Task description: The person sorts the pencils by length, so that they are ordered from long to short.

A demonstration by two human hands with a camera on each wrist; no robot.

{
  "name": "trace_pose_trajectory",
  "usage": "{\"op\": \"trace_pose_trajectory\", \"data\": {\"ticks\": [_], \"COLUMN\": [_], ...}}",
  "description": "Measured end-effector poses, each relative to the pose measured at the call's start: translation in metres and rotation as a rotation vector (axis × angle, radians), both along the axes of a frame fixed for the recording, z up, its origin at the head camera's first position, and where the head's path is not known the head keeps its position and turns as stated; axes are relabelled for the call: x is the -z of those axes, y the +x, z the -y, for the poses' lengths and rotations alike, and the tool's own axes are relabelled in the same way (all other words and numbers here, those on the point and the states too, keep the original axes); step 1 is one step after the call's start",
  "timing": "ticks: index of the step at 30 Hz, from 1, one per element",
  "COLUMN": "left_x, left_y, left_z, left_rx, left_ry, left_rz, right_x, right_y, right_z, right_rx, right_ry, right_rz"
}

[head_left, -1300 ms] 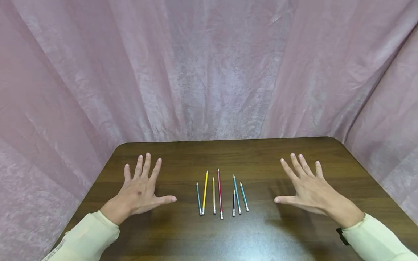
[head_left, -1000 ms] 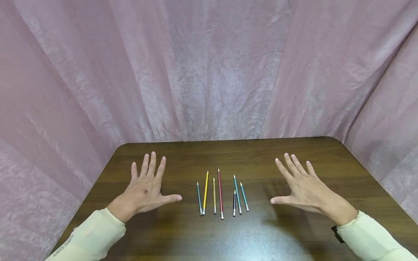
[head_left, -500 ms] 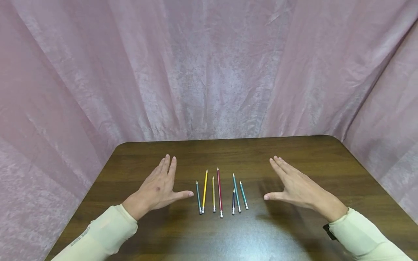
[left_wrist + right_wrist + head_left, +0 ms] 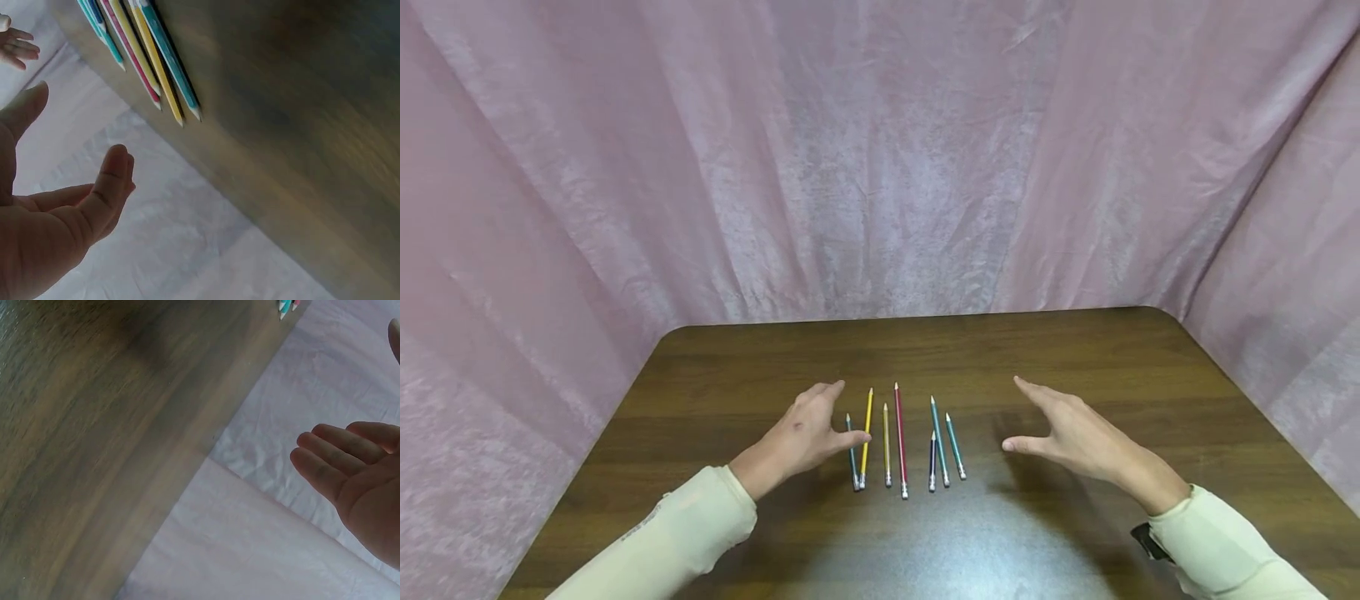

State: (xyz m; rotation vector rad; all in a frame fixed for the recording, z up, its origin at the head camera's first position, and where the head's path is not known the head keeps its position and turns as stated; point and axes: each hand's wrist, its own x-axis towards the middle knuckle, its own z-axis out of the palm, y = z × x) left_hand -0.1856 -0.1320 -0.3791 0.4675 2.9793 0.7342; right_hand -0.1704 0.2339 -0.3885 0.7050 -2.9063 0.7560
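Note:
Several pencils lie in a loose row on the table, eraser ends toward me. From the left come a teal pencil (image 4: 853,462), a yellow pencil (image 4: 867,433), a shorter gold-yellow pencil (image 4: 887,446) and a long red pencil (image 4: 900,442). Farther right are a short dark blue pencil (image 4: 932,462) and two teal pencils, one longer (image 4: 940,442), one shorter (image 4: 955,446). My left hand (image 4: 805,433) hovers at the row's left end, its thumb over the leftmost pencils, holding nothing. My right hand (image 4: 1082,437) hovers right of the row, fingers extended, thumb apart, holding nothing.
The brown wooden table (image 4: 760,358) has rounded far corners. A pink curtain (image 4: 880,167) hangs behind its far edge and along both sides. A dark band (image 4: 1150,542) shows at the right sleeve's cuff.
My left hand has moved right, from well left of the pencils to over the row's left end. The right hand has drifted slightly left. The fingers of both hands have drawn together. The pencils stay put.

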Motion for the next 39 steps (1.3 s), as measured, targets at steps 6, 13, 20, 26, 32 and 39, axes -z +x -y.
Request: {"op": "trace_pose_trajectory", "data": {"ticks": [6,13,20,26,32,39], "left_x": [0.008,0.021,0.032,0.038,0.045,0.045], "left_y": [-0.006,-0.011,-0.015,-0.024,-0.032,-0.038], "left_z": [-0.019,-0.04,-0.053,-0.063,-0.074,-0.088], "left_rx": [0.003,0.024,0.0,-0.03,-0.076,-0.134], "left_ry": [0.131,0.253,0.259,0.299,0.23,0.034], "left_rz": [0.1,0.184,0.253,0.272,0.261,0.228], "right_x": [-0.001,0.0,0.004,0.004,0.002,0.005], "right_y": [0.0,0.003,0.008,0.011,0.013,0.015], "right_z": [-0.004,-0.011,-0.016,-0.018,-0.02,-0.022], "right_rx": [0.032,0.072,0.067,0.059,0.065,0.066], "right_ry": [-0.034,-0.046,-0.051,-0.065,-0.058,-0.05], "right_rz": [0.015,0.035,0.069,0.065,0.052,0.064]}}
